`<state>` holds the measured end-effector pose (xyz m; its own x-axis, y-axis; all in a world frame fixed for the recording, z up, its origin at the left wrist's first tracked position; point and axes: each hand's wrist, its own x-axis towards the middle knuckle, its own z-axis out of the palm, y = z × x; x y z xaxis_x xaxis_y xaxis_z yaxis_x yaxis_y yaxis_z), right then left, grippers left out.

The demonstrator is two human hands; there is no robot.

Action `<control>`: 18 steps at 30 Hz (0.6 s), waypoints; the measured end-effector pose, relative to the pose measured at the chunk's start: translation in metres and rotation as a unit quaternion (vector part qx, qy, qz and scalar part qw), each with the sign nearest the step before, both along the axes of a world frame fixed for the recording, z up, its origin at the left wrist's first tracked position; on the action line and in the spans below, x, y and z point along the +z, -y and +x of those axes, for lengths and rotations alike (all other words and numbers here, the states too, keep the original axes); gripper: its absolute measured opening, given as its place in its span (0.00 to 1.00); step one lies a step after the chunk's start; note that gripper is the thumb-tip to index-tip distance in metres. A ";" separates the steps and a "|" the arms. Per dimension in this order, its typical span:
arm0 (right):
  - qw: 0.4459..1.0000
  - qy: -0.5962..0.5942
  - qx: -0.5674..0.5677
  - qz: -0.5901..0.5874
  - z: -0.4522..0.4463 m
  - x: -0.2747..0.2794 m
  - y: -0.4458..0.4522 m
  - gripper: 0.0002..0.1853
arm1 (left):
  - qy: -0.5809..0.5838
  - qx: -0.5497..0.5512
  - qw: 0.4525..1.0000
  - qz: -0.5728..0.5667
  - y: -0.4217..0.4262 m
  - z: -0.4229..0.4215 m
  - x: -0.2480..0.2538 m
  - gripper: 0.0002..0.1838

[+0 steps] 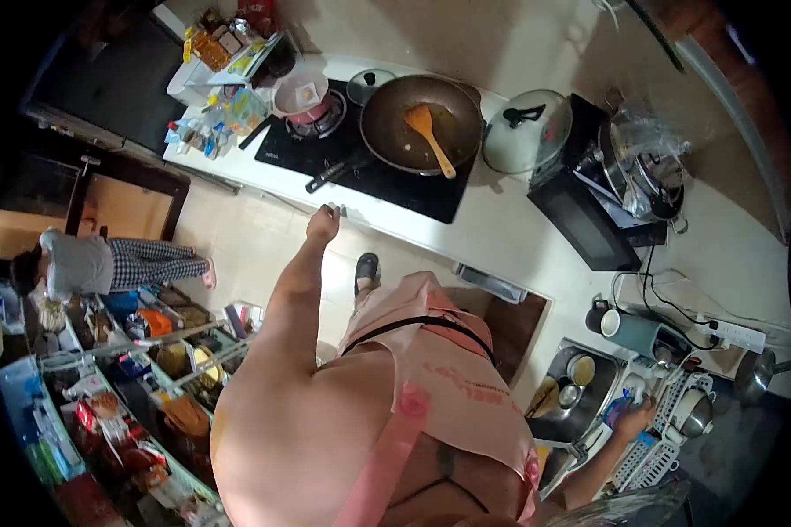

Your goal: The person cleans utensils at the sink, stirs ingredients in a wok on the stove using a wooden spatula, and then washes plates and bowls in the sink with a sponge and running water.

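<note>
My left hand (323, 224) is at the front edge of the stove counter (373, 211), its fingers curled; what they hold, if anything, is too small to tell. My right hand (634, 420) is beside the sink (564, 428), closed around something by a blue and purple item (620, 407). On the black cooktop (325, 154), a large pan (382, 119) holds a wooden spatula (424, 126). A pink pot (301, 98) sits on the left burner. Bowls (580, 369) are in the sink.
A glass lid (523, 145) and a microwave (580, 220) stand right of the cooktop. White drying racks (655, 461) are near my right hand. Another person (79, 263) stands at the left, by shelves of packages (114, 422). Bottles (206, 140) crowd the counter's left end.
</note>
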<state>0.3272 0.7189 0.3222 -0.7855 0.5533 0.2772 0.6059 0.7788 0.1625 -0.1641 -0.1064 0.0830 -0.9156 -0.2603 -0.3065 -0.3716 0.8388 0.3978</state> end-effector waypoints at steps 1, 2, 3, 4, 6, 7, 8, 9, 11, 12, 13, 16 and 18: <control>0.999 -0.015 -0.013 -0.029 -0.023 -0.001 0.037 0.22 | 0.003 -0.006 1.000 0.001 0.013 -0.016 -0.002 0.25; 0.997 -0.029 -0.026 -0.060 -0.045 -0.001 0.077 0.22 | 0.008 -0.013 1.000 0.000 0.027 -0.033 -0.003 0.25; 0.998 -0.025 0.005 -0.063 -0.055 -0.013 0.106 0.21 | 0.018 -0.032 0.999 0.013 0.041 -0.050 -0.003 0.26; 0.997 -0.023 0.037 -0.064 -0.067 -0.026 0.132 0.20 | 0.027 -0.051 0.998 0.029 0.052 -0.069 -0.004 0.26; 0.984 -0.018 -0.018 -0.174 -0.109 -0.031 0.212 0.19 | -0.042 -0.151 0.984 0.089 0.083 -0.112 -0.037 0.24; 0.978 -0.046 0.001 -0.204 -0.127 -0.035 0.253 0.18 | -0.024 -0.164 0.984 0.072 0.076 -0.131 -0.018 0.23; 0.970 -0.073 0.019 -0.232 -0.144 -0.039 0.290 0.17 | -0.005 -0.176 0.983 0.054 0.063 -0.145 0.009 0.22; 0.972 -0.047 0.035 -0.226 -0.158 -0.043 0.321 0.17 | -0.035 -0.217 0.975 0.036 0.064 -0.158 0.002 0.23; 0.961 -0.021 0.046 -0.273 -0.174 -0.049 0.374 0.17 | -0.001 -0.290 0.956 0.050 0.066 -0.185 -0.005 0.25; 0.945 -0.028 0.045 -0.322 -0.179 -0.053 0.393 0.17 | 0.021 -0.317 0.947 0.052 0.063 -0.197 -0.004 0.26; 0.951 -0.041 0.083 -0.296 -0.179 -0.060 0.409 0.15 | 0.011 -0.336 0.941 0.039 0.057 -0.207 0.005 0.26; 0.959 -0.015 0.050 -0.279 -0.173 -0.058 0.446 0.16 | 0.034 -0.409 0.912 0.004 0.037 -0.222 0.028 0.27; 0.959 -0.029 0.035 -0.279 -0.163 -0.055 0.456 0.15 | 0.114 -0.465 0.878 -0.016 0.024 -0.232 0.033 0.27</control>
